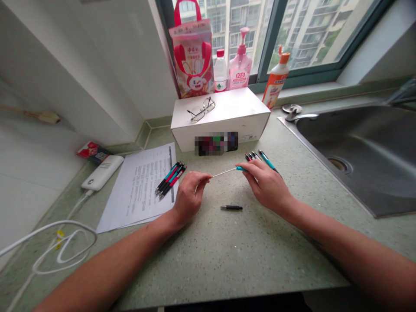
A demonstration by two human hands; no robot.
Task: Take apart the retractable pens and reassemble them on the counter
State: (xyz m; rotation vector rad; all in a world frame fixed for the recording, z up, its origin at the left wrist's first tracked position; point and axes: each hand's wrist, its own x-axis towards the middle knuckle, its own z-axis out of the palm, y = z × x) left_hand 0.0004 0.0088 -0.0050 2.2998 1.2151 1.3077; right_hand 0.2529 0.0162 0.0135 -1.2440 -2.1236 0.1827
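Observation:
My left hand [191,194] is closed, its thumb and forefinger pinching one end of a thin whitish pen refill [224,172]. The refill's other end meets a teal pen barrel [241,168], which my right hand [268,182] pinches; most of that barrel is hidden by the fingers. Below the gap between my hands, a black pen grip section [232,208] with a metal tip lies on the counter. Several teal, red and black pens [170,180] rest in a bunch on the paper beside my left hand. Behind my right hand are several more pens [266,160], partly covered.
Printed sheets [139,190] lie at the left, near a white power bank [103,172] with a cable. Glasses [203,109] rest on a white box [224,104] at the back, with bottles [240,69] and a bag behind. A metal sink [360,151] borders the right.

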